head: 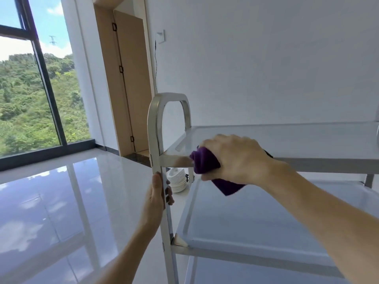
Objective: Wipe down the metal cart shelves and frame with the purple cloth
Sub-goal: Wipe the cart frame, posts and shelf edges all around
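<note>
- Where the far left edge begins: tall window in a dark frame, green hillside and cloudy sky beyond.
- Below and rightward: glossy pale floor, mirroring window and sky.
- Next over: tan wooden door, black hinges down its left edge, standing ajar in its recess.
- On the white wall just right of the door: wall socket with a thin black cable hanging down.
- Left hand: wrapped round the near upright post of the metal cart, thumb on the near face, fingertips curled round the far side, just under the top shelf level.
- Above that grasp: arched handle joining near and far posts.
- Behind the post, low down: stack of white dishes, resting place not clear.
- Purple cloth: bunched and clutched in the right hand, pressed against the front rim of the top shelf near its left corner, one end hanging below the rim.
- Beneath: middle shelf, a lipped steel tray; lower level partly seen at the bottom edge.
</note>
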{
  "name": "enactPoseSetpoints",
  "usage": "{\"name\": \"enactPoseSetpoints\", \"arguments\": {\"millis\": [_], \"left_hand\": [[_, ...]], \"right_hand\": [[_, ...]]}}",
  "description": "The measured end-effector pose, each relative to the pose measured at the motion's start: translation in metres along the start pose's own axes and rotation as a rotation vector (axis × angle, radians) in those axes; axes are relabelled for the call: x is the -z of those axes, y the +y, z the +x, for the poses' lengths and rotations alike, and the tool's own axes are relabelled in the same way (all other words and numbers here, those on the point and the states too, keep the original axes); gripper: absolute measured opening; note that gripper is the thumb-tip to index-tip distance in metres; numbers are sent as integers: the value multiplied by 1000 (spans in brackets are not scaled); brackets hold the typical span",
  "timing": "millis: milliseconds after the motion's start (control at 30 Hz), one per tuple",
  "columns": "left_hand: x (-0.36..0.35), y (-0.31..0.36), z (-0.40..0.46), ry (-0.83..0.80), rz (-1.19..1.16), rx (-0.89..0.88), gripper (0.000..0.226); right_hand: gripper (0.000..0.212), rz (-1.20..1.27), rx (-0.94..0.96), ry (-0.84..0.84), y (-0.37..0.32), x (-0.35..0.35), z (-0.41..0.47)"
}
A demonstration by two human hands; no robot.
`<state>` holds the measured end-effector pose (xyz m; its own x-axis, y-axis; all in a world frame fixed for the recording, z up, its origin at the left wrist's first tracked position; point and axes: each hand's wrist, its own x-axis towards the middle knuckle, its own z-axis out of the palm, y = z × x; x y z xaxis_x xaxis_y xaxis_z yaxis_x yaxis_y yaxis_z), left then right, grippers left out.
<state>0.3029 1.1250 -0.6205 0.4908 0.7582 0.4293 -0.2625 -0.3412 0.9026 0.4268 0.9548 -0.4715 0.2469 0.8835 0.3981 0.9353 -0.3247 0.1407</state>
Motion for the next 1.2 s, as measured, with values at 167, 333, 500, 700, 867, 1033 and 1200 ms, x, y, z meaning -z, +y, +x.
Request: {"name": "enactPoseSetpoints", "arguments": {"millis": [167, 333, 500, 700, 867, 1033, 1200], "left_hand": [[-1, 2, 1, -23, -2, 12, 58], [1, 2, 5, -24, -3, -6, 58], [6, 0, 8, -60, 1, 15, 64], [8, -6, 9, -76, 18, 19, 66], [0, -2, 5, -83, 23, -24, 61], [-6, -1, 4, -34, 29, -21, 59], [0, -1, 7, -56, 59, 2, 61]], "right_hand": [[74, -309, 42, 41, -31, -27, 25], [57, -382, 30, 156, -74, -35, 49], [50, -361, 85, 279, -72, -43, 50], [55, -300, 41, 355, 10, -40, -7], [51, -330, -155, 403, 67, -36, -58], [36, -355, -108, 337, 10, -39, -15], [47, -294, 15, 306, -49, -45, 29]]}}
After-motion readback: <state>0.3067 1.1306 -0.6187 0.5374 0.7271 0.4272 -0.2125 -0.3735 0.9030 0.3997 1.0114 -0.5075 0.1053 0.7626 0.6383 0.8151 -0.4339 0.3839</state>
